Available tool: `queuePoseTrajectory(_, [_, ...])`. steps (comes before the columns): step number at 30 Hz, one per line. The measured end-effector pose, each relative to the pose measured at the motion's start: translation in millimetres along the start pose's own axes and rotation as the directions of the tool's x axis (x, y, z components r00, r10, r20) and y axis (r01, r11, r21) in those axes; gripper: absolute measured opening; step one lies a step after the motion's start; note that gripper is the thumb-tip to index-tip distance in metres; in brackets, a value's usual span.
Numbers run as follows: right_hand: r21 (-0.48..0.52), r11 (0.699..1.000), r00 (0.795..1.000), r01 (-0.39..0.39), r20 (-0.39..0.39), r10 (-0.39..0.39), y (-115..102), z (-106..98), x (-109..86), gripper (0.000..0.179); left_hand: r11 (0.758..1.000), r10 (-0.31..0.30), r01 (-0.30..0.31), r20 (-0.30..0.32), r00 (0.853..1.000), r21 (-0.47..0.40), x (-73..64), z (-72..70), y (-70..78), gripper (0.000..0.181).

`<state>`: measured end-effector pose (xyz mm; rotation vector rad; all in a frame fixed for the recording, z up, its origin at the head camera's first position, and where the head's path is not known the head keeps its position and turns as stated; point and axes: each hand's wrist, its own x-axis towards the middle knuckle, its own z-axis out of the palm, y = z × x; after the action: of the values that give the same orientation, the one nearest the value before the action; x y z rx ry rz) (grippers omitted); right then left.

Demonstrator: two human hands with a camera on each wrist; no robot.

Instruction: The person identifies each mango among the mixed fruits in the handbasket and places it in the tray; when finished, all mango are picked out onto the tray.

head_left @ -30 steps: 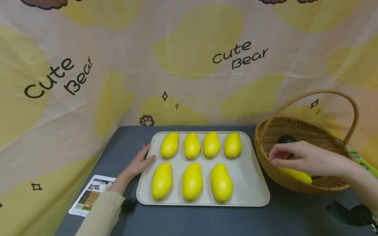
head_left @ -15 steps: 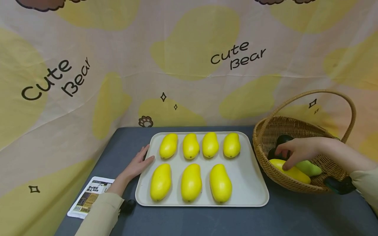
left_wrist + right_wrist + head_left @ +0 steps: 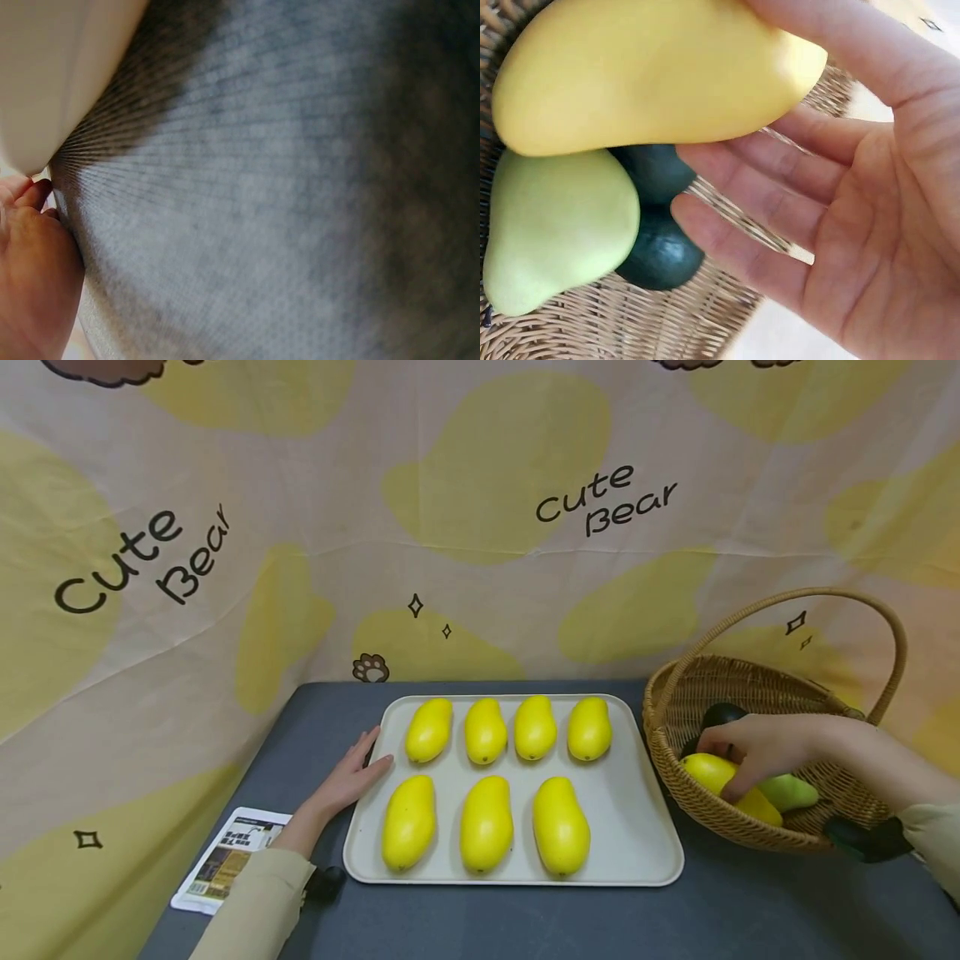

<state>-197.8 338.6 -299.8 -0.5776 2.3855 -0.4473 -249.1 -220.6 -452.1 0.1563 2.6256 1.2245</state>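
Observation:
Inside the wicker basket (image 3: 675, 777) my right hand (image 3: 772, 745) grips a yellow mango (image 3: 652, 75), thumb on one side and fingers on the other. A light green, pear-shaped fruit (image 3: 562, 225) lies against this mango. Dark green, rounded fruits (image 3: 660, 244) sit just beyond my fingertips, partly hidden. My left hand (image 3: 351, 781) rests at the left rim of a white tray (image 3: 637, 827), its fingers fairly straight. Several yellow mangoes stand on that tray in two rows, such as a back-row mango (image 3: 588, 729) and a front-row mango (image 3: 561, 827).
The basket's tall handle (image 3: 832, 592) arches over it, right of the tray. A printed white packet (image 3: 228, 860) lies on the dark table (image 3: 487, 922) beside my left forearm. A patterned cloth (image 3: 480, 527) hangs behind the table.
My right hand has reached deeper into the basket, and its fingers have closed on the yellow mango, which has turned and lifted slightly at one end. The left hand has stayed at the tray.

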Motion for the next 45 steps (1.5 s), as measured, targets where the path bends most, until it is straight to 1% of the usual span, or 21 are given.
queuePoseTrajectory(2, [-0.019,0.999,0.998,0.047,-0.048,-0.048,1,-3,-6.8,0.054,1.000,0.002,-0.002,-0.002,1.000,0.004,-0.3,-0.1,0.0,0.077])
queuePoseTrajectory(4, [-0.050,0.994,0.990,0.096,-0.103,-0.101,3,-5,-14.1,0.056,1.000,0.006,-0.006,-0.003,1.000,0.009,-0.4,-0.2,0.1,0.077])
queuePoseTrajectory(7, [-0.095,0.988,0.972,0.121,-0.192,-0.138,3,-5,-25.2,0.057,1.000,0.013,-0.013,-0.004,1.000,0.017,-0.4,-0.3,0.2,0.078])
queuePoseTrajectory(9, [-0.115,0.986,0.956,0.119,-0.256,-0.145,2,-4,-31.8,0.057,1.000,0.015,-0.015,-0.005,1.000,0.017,-0.2,-0.4,0.1,0.078])
queuePoseTrajectory(11, [-0.136,0.986,0.935,0.097,-0.327,-0.138,-1,-2,-38.0,0.057,1.000,0.014,-0.014,-0.005,1.000,0.016,0.0,-0.3,-0.1,0.078])
queuePoseTrajectory(13, [-0.146,0.986,0.908,0.081,-0.397,-0.133,-4,0,-43.1,0.056,1.000,0.011,-0.011,-0.003,1.000,0.015,0.1,-0.2,-0.1,0.078])
queuePoseTrajectory(19, [-0.156,0.987,0.813,0.021,-0.573,-0.108,-17,9,-52.5,0.060,1.000,0.006,-0.006,-0.004,1.000,0.015,-0.4,-1.2,0.5,0.077])
queuePoseTrajectory(21, [-0.162,0.987,0.768,0.002,-0.632,-0.105,-24,13,-53.9,0.062,1.000,0.006,-0.006,-0.004,1.000,0.016,-0.7,-1.6,0.8,0.077])
queuePoseTrajectory(23, [-0.170,0.985,0.716,0.026,-0.684,-0.137,-31,19,-54.9,0.064,1.000,0.006,-0.006,-0.003,1.000,0.018,-0.9,-1.7,0.9,0.078])
queuePoseTrajectory(24, [-0.182,0.983,0.685,0.036,-0.712,-0.157,-35,22,-55.1,0.065,1.000,0.004,-0.004,-0.002,1.000,0.020,-1.2,-1.7,1.0,0.078])
queuePoseTrajectory(27, [-0.179,0.980,0.578,0.087,-0.792,-0.196,-46,35,-53.6,0.071,1.000,0.001,-0.001,-0.001,1.000,0.017,-1.6,-1.2,1.7,0.078])
queuePoseTrajectory(29, [-0.193,0.972,0.517,0.134,-0.823,-0.235,-52,45,-51.6,0.077,1.000,0.001,-0.001,-0.001,1.000,0.018,-1.6,-0.6,2.1,0.078])
queuePoseTrajectory(30, [-0.195,0.970,0.490,0.148,-0.837,-0.243,-55,50,-50.1,0.079,1.000,0.001,-0.001,0.001,1.000,0.017,-1.6,-0.2,2.4,0.078])
queuePoseTrajectory(32, [-0.195,0.961,0.456,0.196,-0.849,-0.266,-61,59,-45.9,0.083,1.000,0.002,-0.002,-0.001,1.000,0.019,-2.3,-0.8,2.6,0.078])
queuePoseTrajectory(33, [-0.204,0.956,0.448,0.211,-0.849,-0.280,-63,63,-43.5,0.085,1.000,0.000,0.000,-0.002,1.000,0.020,-2.7,-1.3,2.6,0.078])
queuePoseTrajectory(35, [-0.202,0.952,0.442,0.230,-0.850,-0.287,-69,72,-40.1,0.091,1.000,0.002,-0.002,0.000,1.000,0.020,-2.6,-1.0,2.3,0.078])
queuePoseTrajectory(36, [-0.198,0.952,0.447,0.234,-0.847,-0.286,-71,76,-38.1,0.094,1.000,-0.001,0.001,0.001,1.000,0.020,-2.7,-0.9,2.4,0.077])
queuePoseTrajectory(39, [-0.240,0.935,0.457,0.262,-0.823,-0.339,-76,87,-31.2,0.098,1.000,0.003,-0.003,-0.001,1.000,0.019,-2.5,-1.0,2.0,0.078])
queuePoseTrajectory(41, [-0.285,0.919,0.457,0.271,-0.803,-0.383,-77,94,-25.9,0.092,1.000,0.005,-0.005,0.000,1.000,0.020,-2.4,-0.8,1.8,0.079])
queuePoseTrajectory(43, [-0.339,0.899,0.448,0.278,-0.782,-0.433,-78,103,-19.9,0.077,1.000,0.007,-0.007,-0.003,1.000,0.019,-2.1,-0.6,1.6,0.079])
queuePoseTrajectory(45, [-0.375,0.890,0.449,0.258,-0.769,-0.454,-78,111,-13.8,0.068,1.000,0.006,-0.006,-0.004,1.000,0.018,-1.9,-0.3,1.4,0.079])
